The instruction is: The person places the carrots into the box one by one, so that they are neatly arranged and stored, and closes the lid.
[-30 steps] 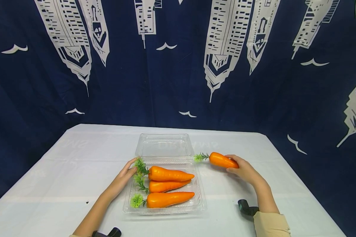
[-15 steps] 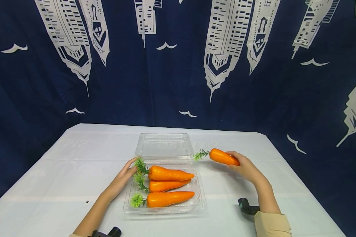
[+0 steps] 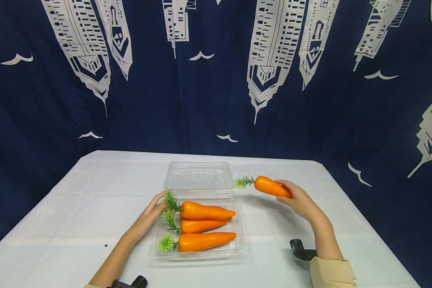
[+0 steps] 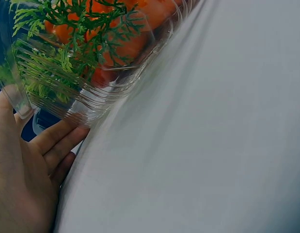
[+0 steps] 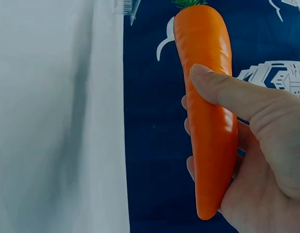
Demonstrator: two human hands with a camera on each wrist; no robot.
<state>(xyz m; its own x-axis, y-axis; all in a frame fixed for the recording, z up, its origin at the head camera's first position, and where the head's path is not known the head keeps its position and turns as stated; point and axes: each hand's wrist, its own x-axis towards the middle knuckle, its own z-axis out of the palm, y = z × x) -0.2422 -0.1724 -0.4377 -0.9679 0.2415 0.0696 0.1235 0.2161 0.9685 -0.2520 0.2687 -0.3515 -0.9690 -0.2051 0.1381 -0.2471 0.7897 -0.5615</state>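
Note:
My right hand [image 3: 296, 199] holds an orange carrot [image 3: 270, 186] with a green leafy top, raised above the table to the right of a clear plastic container [image 3: 240, 244]. In the right wrist view, the thumb lies across the carrot [image 5: 210, 121] and fingertips show behind it. The container's left edge is gripped by my left hand [image 3: 149, 216]. Its thumb and fingers [image 4: 60, 141] lie about the ribbed rim in the left wrist view. Inside the container lie three carrots, the upper carrot [image 3: 205, 210], middle carrot [image 3: 201, 226] and lower carrot [image 3: 205, 242], tops pointing left.
The container's hinged lid [image 3: 199, 177] lies open behind it. A white cloth covers the table [image 3: 75, 224], with a small dark speck [image 3: 106, 245] at left. A navy curtain [image 3: 201, 100] with white building prints hangs behind.
My right hand has lifted the carrot upward and slightly away to the right. The left hand, the container and the carrots in it have stayed put.

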